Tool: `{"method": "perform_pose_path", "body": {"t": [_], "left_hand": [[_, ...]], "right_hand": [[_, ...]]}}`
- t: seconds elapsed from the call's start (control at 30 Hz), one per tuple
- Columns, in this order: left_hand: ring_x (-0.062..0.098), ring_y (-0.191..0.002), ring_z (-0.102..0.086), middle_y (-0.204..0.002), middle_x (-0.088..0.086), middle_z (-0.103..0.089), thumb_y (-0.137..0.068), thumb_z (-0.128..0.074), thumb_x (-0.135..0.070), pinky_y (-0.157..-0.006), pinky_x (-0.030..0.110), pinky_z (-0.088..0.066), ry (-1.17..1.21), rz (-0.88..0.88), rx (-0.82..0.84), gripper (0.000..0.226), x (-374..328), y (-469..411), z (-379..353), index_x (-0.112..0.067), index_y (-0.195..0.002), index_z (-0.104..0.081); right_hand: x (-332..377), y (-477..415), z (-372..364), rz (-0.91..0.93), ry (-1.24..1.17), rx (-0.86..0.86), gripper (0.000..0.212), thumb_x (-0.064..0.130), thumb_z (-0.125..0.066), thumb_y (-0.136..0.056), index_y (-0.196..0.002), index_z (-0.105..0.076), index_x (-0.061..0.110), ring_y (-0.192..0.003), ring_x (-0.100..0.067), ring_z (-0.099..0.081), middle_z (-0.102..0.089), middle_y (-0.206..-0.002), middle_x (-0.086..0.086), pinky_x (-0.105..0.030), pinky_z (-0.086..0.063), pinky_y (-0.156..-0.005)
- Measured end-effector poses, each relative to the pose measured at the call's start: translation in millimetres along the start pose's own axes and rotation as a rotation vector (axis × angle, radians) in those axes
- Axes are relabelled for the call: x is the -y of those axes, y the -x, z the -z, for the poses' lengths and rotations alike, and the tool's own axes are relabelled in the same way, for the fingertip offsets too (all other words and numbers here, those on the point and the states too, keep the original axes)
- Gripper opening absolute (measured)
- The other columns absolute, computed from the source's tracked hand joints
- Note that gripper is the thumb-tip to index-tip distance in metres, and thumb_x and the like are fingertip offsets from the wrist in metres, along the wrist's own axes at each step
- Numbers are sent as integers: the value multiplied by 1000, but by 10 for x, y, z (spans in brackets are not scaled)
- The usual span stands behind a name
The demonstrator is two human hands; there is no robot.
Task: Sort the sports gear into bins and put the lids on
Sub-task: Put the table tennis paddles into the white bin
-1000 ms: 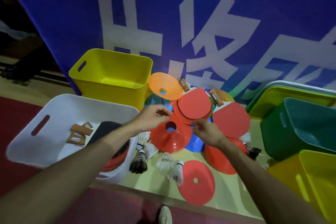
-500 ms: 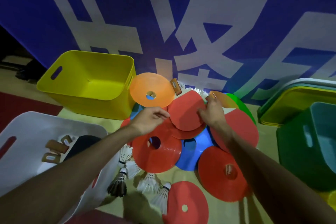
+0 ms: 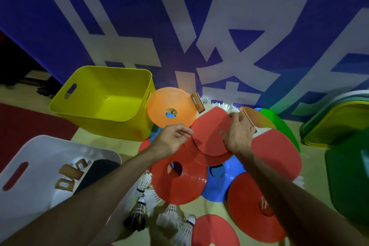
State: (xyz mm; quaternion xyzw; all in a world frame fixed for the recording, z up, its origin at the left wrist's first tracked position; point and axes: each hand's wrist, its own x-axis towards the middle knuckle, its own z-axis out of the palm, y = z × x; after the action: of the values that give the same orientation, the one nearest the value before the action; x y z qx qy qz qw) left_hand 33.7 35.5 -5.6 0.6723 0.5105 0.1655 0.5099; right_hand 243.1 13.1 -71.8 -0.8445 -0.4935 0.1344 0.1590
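**A:** Start at the hands. What have I got?

**B:** My left hand (image 3: 173,139) is curled, fingertips pinching the left rim of the top red disc (image 3: 211,136). My right hand (image 3: 240,136) lies spread on that disc's right side, fingers reaching its far edge; whether the thumb hooks under, I cannot tell. I read the two-sided hold as a way to lift a thin, floppy piece level off the pile without dragging what lies beneath.

**A:** What is beneath?

**B:** More red discs overlapping it, a red cone with a centre hole (image 3: 179,179) just below my left wrist, and a blue cone (image 3: 221,181) under my right forearm. An orange cone (image 3: 171,107) leans against the yellow bin (image 3: 103,102), and a green one (image 3: 279,124) sits past my right hand.

**A:** And further out?

**B:** Shuttlecocks (image 3: 147,191) lie on the floor beside the white bin (image 3: 40,152), which already holds brown-handled paddles (image 3: 69,171). The yellow bin looks empty, so the cones probably belong there. A green bin (image 3: 347,181) stands at right, with stacked lids (image 3: 339,124) behind it. No lid is on anything yet, so sorting seems to be in its early part.
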Motion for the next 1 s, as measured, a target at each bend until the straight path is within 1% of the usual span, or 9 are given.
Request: {"method": "perform_pose_path", "body": {"t": [0.1, 0.23, 0.33, 0.5, 0.6, 0.67, 0.8, 0.87, 1.0], "left_hand": [[10, -83, -60, -87, 0, -64, -89, -50, 10, -79, 12, -47, 17, -3, -13, 23, -38, -9, -21, -6, -95, -65], [14, -88, -62, -87, -1, -65, -87, -49, 10, -87, 26, -48, 5, -33, -18, 35, -80, 44, -21, -21, -85, -64], [12, -85, -60, -88, 0, -64, -86, -46, 11, -85, 25, -47, -30, -71, -29, 33, -152, 110, -8, -16, -89, -64], [11, -93, -59, -98, -2, -62, -83, -51, 6, -87, 23, -48, -181, -182, -109, 34, -256, 166, 105, -20, -100, -64], [7, -101, -50, -110, -2, -56, -83, -56, 1, -93, 15, -37, -419, -334, -185, 39, -375, 175, 167, -16, -117, -61], [10, -115, -47, -121, -3, -53, -81, -60, -2, -102, 18, -32, -575, -456, -225, 46, -447, 147, 211, -17, -125, -56], [21, -135, -32, -141, 1, -42, -82, -68, -25, -115, 33, -20, -952, -486, -163, 63, -470, 132, 219, -21, -139, -42], [21, -131, -36, -134, 1, -47, -87, -63, -35, -113, 32, -19, -1021, -503, -101, 56, -475, 179, 149, -22, -138, -43], [20, -112, -44, -116, -1, -50, -95, -49, -40, -94, 31, -33, -1108, -547, -47, 37, -502, 236, -3, -20, -126, -47]], "right_hand": [[12, 79, 3, 28, -35, -40, 59, 29, -75, -76, -125, -45, 14, -121, -30, -40, -46, -129, -8, -45, -30, -100], [111, 204, 72, 118, -166, -102, 49, 18, -72, -79, -121, -46, 13, -114, -29, -51, -57, -121, -6, -42, -37, -97], [189, 280, 158, 151, -251, -143, 43, 11, -65, -84, -121, -46, 20, -107, -28, -58, -57, -121, -1, -41, -47, -82], [143, 318, 347, 166, -332, -258, 45, 9, -68, -79, -120, -54, 24, -107, -24, -58, -64, -111, 1, -36, -44, -80], [60, 254, 530, 202, -504, -191, 44, 12, -72, -77, -117, -59, 28, -107, -19, -60, -68, -111, 4, -36, -48, -87], [-13, 197, 673, 239, -603, -97, 41, 9, -71, -79, -116, -63, 24, -110, -17, -60, -68, -113, 3, -33, -46, -95], [-144, 267, 974, 312, -744, 62, 37, -10, -59, -84, -114, -62, 11, -107, -15, -56, -62, -112, -1, -7, -39, -89], [-228, 349, 1087, 297, -799, 97, 35, -13, -55, -85, -113, -60, 9, -100, -12, -53, -60, -110, -3, 0, -39, -80], [-440, 470, 1167, 238, -836, 158, 33, -8, -58, -86, -108, -63, 17, -87, -6, -55, -63, -101, 3, -3, -43, -72]]}}
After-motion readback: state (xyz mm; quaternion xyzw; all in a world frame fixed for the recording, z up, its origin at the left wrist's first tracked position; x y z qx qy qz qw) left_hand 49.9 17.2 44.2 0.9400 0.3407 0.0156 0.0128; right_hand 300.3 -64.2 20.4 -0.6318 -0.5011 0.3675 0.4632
